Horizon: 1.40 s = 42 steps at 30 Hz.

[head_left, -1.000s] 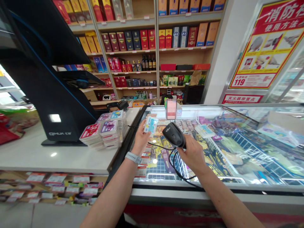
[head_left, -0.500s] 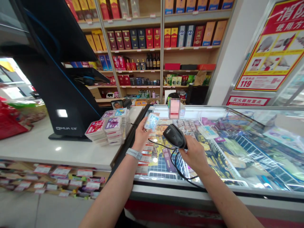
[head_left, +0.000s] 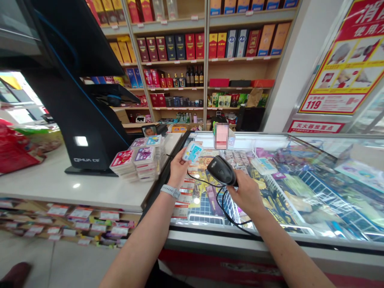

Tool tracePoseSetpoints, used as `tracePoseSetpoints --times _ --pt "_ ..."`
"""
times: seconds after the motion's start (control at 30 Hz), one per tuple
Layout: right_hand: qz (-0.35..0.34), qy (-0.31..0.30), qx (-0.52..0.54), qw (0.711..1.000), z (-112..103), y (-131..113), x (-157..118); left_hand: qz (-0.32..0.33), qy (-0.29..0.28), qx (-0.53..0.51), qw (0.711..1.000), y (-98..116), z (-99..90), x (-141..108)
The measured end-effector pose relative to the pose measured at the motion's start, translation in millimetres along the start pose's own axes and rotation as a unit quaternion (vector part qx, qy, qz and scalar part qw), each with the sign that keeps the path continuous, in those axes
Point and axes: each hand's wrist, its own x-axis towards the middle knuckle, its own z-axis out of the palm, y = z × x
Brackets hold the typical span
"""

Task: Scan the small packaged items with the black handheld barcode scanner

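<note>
Pack [head_left: 193,151] turned slightly, pinched in left hand [head_left: 179,169]; right hand [head_left: 247,193] closed round scanner [head_left: 221,170], partly hiding it.

White counter [head_left: 114,189] with stacked flat packs [head_left: 145,155], black screen stand [head_left: 87,140], red bag [head_left: 18,148].

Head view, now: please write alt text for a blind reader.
The left hand holds a flat white-and-blue pack, the right hand a black handheld scanner, over a glass-topped freezer; multicoloured packs are stacked on a white counter.

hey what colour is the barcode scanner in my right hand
The barcode scanner is black; head view shows it best.
</note>
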Motion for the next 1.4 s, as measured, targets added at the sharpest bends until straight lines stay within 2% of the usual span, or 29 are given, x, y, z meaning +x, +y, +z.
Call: tracePoseSetpoints --times 0.2,1.4 --pt "0.001 0.001 0.003 1.0 -0.3 -0.3 0.1 0.027 0.005 0.018 0.999 -5.9 -3.8 2.9" --pt "-0.003 -0.016 -0.014 1.0 0.4 -0.7 -1.3 0.043 0.002 0.045 0.998 -14.1 -8.3 7.3"
